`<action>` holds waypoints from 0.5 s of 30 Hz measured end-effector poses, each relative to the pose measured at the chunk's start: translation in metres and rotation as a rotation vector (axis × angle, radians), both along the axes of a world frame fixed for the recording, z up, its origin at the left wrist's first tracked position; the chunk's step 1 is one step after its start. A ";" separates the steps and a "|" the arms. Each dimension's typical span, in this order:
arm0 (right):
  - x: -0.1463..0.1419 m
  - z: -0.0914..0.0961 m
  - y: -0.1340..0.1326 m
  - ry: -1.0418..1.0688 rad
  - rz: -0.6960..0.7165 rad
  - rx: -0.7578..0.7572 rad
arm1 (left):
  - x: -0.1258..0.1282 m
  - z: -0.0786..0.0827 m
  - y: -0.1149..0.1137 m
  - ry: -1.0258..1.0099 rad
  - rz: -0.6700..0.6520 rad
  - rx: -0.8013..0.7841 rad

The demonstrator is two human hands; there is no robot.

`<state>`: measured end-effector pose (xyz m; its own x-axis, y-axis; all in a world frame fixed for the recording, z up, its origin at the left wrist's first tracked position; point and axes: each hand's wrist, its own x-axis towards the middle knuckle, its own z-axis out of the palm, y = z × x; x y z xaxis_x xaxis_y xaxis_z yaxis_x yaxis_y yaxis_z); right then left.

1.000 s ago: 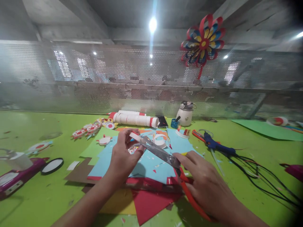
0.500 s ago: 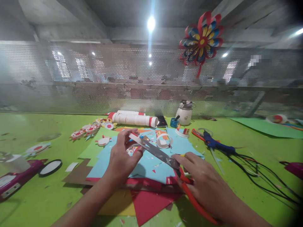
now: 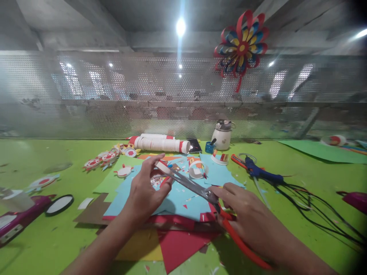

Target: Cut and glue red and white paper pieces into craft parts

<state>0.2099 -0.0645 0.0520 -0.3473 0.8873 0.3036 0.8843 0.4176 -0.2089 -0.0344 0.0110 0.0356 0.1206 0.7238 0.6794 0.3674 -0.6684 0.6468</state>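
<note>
Red paper sheet (image 3: 186,248) nearest, beside a yellow paper sheet (image 3: 137,246), both poking from under the pile. Light-blue paper (image 3: 179,200) above them, dotted with scraps.

Right hand (image 3: 243,208): fingers wrapped around the orange-handled scissors (image 3: 195,186), blades angled up and leftward. Left hand (image 3: 146,187): thumb and fingers pinching a narrow white paper strip (image 3: 162,167), held above the blue paper, blade tips overlapping it.

Change over the past second: slight. Both hands keep their places; blades look less spread than at first, and the white paper ring (image 3: 197,170) just beyond now shows clear of them. Judgement: a snip at the strip is in hand. Cannot tell whether the cut has gone through.

Glue gun (image 3: 263,175) lies to the right, untouched. Farther: red-banded white tube (image 3: 160,144), white bottle (image 3: 222,136). Farthest: perforated screen (image 3: 137,84), multicoloured paper flower (image 3: 242,47) high up.
</note>
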 end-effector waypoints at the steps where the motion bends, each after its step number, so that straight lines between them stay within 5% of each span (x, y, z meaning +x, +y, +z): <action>1: 0.000 0.000 0.000 -0.005 0.000 0.003 | 0.000 0.001 -0.001 0.004 0.004 0.006; 15: -0.004 0.001 0.000 -0.010 -0.039 -0.055 | 0.002 0.003 -0.001 0.086 0.081 0.039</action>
